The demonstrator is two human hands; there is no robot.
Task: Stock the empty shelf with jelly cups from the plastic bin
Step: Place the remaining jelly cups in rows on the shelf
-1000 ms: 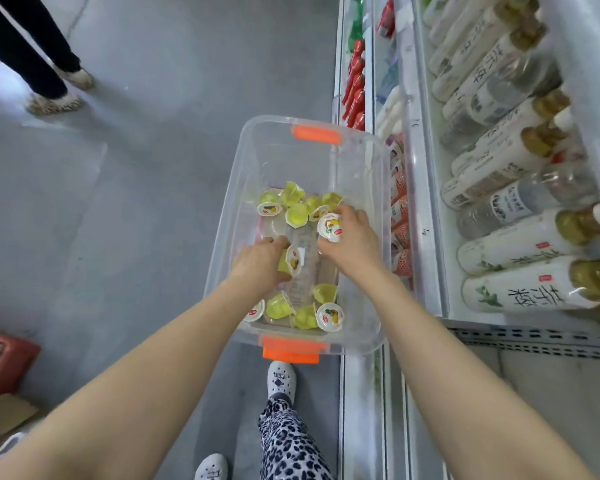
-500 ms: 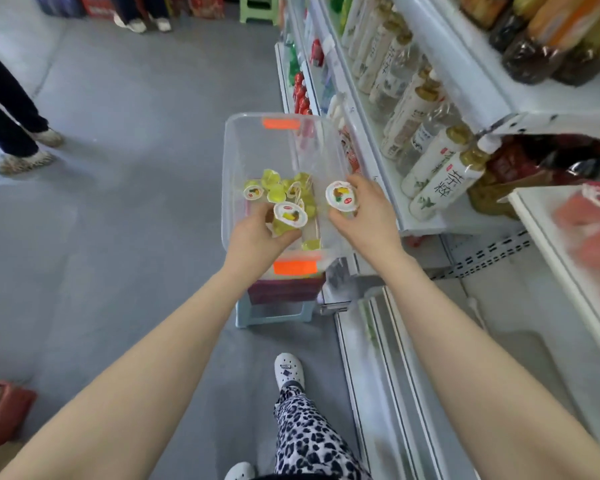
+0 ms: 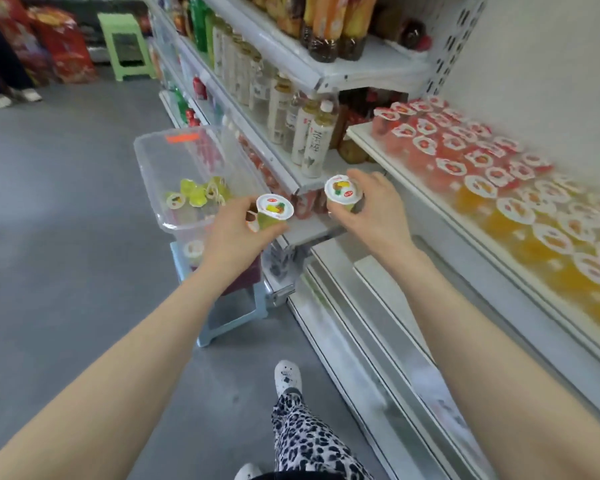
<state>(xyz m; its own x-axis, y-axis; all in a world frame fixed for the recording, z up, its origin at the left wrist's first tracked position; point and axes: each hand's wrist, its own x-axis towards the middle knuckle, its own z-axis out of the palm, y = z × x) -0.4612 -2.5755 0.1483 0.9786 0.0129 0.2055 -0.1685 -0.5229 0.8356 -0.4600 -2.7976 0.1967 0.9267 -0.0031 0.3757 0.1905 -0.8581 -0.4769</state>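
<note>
My left hand (image 3: 234, 233) grips a yellow-green jelly cup (image 3: 273, 211) with a white printed lid, lifted just right of the clear plastic bin (image 3: 153, 168). In my right hand (image 3: 378, 211) sits a second yellow-green jelly cup (image 3: 343, 195), held upright in front of the white shelf (image 3: 395, 168). Several more yellow-green jelly cups (image 3: 196, 197) lie in the bin's bottom. The shelf to the right carries rows of red jelly cups (image 3: 440, 140) at the back and orange jelly cups (image 3: 551, 237) nearer me.
The bin rests on a light blue stool (image 3: 229, 320) in the grey aisle. Tea bottles (image 3: 312, 136) fill the shelf behind my hands, juice bottles (image 3: 329, 26) the one above. A green stool (image 3: 125, 46) and another person's feet (image 3: 11, 97) are far left. My own leg (image 3: 305, 438) is below.
Both hands have lifted out of the bin, each with a jelly cup, and moved right toward the shelf. My view has swung up and right, bringing the stocked jelly shelf in.
</note>
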